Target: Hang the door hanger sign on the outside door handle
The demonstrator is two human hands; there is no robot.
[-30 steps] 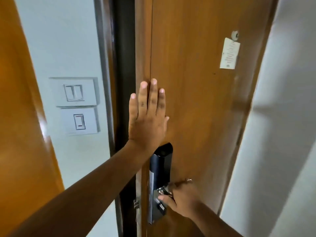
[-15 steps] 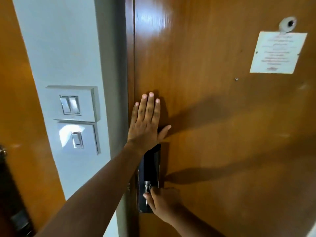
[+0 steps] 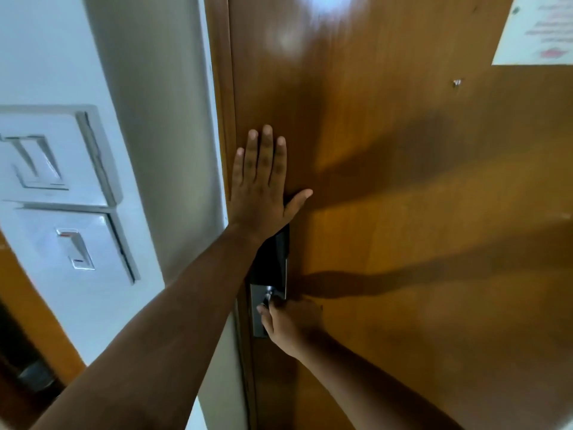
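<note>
The brown wooden door fills the right of the view and sits against its frame. My left hand lies flat on it near the left edge, fingers spread, just above the black electronic lock plate. Lower down, my right hand is wrapped around the metal door handle, which is mostly hidden by the fingers. No door hanger sign is in view on this inner side.
A white paper notice is stuck on the door at the top right. White wall switches sit on the wall to the left. Another brown door edge shows at the far left.
The door has swung from ajar to shut against the frame, and the dark gap is gone. The camera has come closer. Both hands kept their places on the door and handle.
</note>
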